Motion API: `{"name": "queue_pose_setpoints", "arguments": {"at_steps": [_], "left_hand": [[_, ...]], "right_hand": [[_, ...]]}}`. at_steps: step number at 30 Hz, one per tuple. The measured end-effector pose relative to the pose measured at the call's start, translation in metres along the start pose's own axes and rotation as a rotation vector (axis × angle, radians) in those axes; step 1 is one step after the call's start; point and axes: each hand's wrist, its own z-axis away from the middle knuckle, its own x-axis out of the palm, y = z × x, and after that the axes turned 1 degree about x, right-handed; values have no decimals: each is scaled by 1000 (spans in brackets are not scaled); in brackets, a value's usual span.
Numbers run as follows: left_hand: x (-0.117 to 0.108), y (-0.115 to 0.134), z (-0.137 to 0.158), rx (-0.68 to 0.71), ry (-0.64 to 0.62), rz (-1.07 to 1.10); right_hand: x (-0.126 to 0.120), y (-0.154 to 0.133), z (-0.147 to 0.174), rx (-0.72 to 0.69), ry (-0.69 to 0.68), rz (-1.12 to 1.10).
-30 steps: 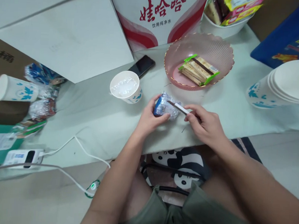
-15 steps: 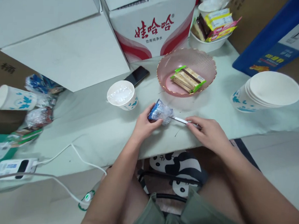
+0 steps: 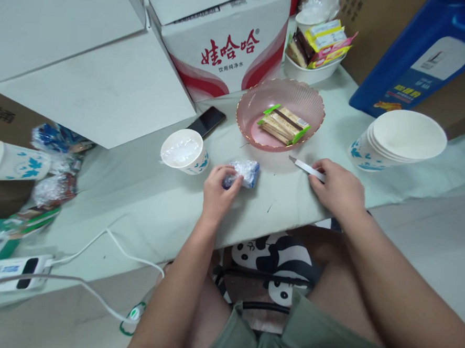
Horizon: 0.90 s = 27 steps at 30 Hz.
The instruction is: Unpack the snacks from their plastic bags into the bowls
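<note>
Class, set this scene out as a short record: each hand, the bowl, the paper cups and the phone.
Left hand: holds a blue-and-clear wrapped bundle
Right hand: holds a slim white tool
Pink bowl: contains green-ended packets
Open cup: upright, clear plastic inside
Stacked cups: at the picture's right
Tipped cup: on its side, far left of the picture
Phone: lies just behind the open cup

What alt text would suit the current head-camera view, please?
A person's left grip holds a crinkled blue-and-clear wrapper at a pale table; the right grip holds what looks like a small knife. Beyond them is a pink bowl holding green-ended packets.
</note>
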Motion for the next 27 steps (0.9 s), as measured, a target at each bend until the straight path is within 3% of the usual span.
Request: {"name": "queue_pose_setpoints", "arguments": {"at_steps": [3,5,9,11,14,18,23,27], "left_hand": [[1,4,2,-165,14,189],[3,8,4,-321,56,389],[9,18,4,-578,76,810],[10,21,3,-626,70,878],[7,21,2,-638,129,864],[-1,15,0,-661,226,808],[-11,3,0,-620,293,645],[-18,-6,6,-512,284,386]], "right_hand": [[-3,-3,1,-34,149,-31],[-5,-15,6,-117,206,-171],[-3,-52,23,-509,-1,-460],[2,-65,27,-579,-97,-468],[7,-67,24,-545,-153,-510],[1,-49,15,-513,-190,-620],[-13,-17,13,-271,-101,-631],[-19,-5,12,-113,36,-520]]}}
